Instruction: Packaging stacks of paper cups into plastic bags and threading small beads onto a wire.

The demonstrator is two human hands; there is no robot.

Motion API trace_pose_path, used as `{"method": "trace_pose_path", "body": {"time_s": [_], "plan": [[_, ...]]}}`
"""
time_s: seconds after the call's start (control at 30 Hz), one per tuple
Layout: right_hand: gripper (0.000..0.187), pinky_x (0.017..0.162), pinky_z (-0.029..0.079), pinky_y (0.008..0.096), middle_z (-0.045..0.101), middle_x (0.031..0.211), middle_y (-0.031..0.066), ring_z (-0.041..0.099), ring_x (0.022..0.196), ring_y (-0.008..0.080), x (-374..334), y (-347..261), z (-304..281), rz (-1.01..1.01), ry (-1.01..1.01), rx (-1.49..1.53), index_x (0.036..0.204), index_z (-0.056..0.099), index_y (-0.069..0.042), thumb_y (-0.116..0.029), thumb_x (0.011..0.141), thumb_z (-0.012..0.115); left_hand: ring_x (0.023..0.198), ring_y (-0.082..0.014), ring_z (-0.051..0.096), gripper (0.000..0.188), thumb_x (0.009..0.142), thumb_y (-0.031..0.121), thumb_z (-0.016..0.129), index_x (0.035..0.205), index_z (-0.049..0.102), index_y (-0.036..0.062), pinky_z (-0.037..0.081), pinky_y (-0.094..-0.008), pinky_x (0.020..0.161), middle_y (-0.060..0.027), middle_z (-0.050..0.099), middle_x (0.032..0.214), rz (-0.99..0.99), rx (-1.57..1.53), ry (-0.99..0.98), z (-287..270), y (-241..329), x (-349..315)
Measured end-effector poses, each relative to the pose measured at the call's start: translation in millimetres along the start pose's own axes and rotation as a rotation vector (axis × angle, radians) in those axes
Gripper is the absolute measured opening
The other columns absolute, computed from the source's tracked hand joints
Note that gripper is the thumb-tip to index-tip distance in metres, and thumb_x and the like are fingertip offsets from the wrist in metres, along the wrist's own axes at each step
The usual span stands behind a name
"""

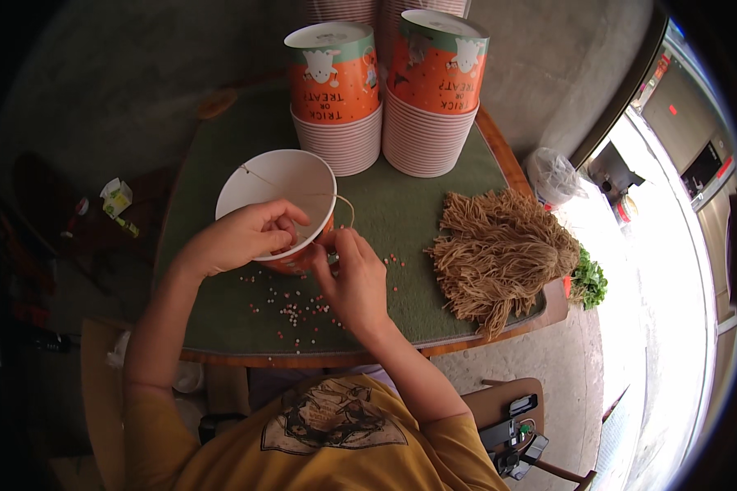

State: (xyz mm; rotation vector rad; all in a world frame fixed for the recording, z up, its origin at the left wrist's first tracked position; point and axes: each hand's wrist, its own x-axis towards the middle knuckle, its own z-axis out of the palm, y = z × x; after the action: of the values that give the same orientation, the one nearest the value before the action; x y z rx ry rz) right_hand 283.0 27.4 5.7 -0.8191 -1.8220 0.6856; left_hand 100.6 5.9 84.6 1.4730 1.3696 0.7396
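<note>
A white-lined paper bucket with an orange outside stands on the green-covered table. A thin tan cord is fixed at its far rim, crosses the opening and loops down outside the right side. My left hand reaches over the near-left rim with its fingers curled together inside the bucket; what they grip is too small to make out. Against the bucket's near-right outer side, my right hand pinches the cord close to the rim. Small white and red beads lie scattered on the table below the bucket.
Two stacks of upside-down paper buckets, left and right, rise at the back, with more behind. A bundle of tan cords covers the table's right side. A chair holding small devices stands at the lower right.
</note>
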Motion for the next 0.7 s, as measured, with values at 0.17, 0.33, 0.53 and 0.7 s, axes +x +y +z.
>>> {"method": "trace_pose_path", "body": {"time_s": [0.17, 0.33, 0.53, 0.7], "plan": [[0.015, 0.062, 0.048, 0.0393, 0.057, 0.078, 0.0094, 0.059, 0.073, 0.0286, 1.0, 0.4, -0.5, 0.008, 0.001, 0.014, 0.085, 0.051, -0.004, -0.011, 0.082, 0.064, 0.081, -0.0065, 0.057, 0.013, 0.092, 0.006, 0.053, 0.104, 0.057, 0.0006, 0.048, -0.0215, 0.073, -0.0024, 0.061, 0.089, -0.064, -0.053, -0.095, 4.1, 7.6, 6.2], [0.012, 0.058, 0.05, 0.035, 0.059, 0.079, 0.0095, 0.061, 0.068, 0.026, 3.2, 1.1, -1.5, -0.01, -0.008, -0.006, 0.086, 0.053, -0.003, -0.01, 0.083, 0.063, 0.079, -0.0072, 0.058, 0.007, 0.091, 0.007, 0.055, 0.093, 0.057, 0.0002, 0.049, -0.0226, 0.071, -0.0033, 0.062, 0.088, -0.074, -0.067, -0.087, 3.6, 6.0, 9.9], [0.01, 0.052, 0.048, 0.0265, 0.063, 0.072, 0.0071, 0.061, 0.058, 0.0151, 7.5, -7.2, -23.2, 0.069, -0.099, 0.127, 0.092, 0.055, -0.002, -0.008, 0.086, 0.062, 0.071, -0.0081, 0.057, 0.008, 0.088, 0.008, 0.054, 0.088, 0.053, 0.0007, 0.049, -0.0217, 0.063, -0.0066, 0.064, 0.087, -0.006, -0.128, 0.078, 6.6, 7.5, 12.6], [0.014, 0.056, 0.05, 0.0323, 0.062, 0.08, 0.0096, 0.062, 0.063, 0.0233, 19.2, -11.5, -42.4, 0.124, -0.215, 0.207, 0.096, 0.052, -0.004, -0.007, 0.086, 0.06, 0.064, -0.0081, 0.056, 0.007, 0.089, 0.008, 0.053, 0.093, 0.051, 0.0027, 0.047, -0.0211, 0.057, -0.0069, 0.063, 0.083, -0.023, -0.264, 0.103, 10.9, 9.9, 16.6]]}}
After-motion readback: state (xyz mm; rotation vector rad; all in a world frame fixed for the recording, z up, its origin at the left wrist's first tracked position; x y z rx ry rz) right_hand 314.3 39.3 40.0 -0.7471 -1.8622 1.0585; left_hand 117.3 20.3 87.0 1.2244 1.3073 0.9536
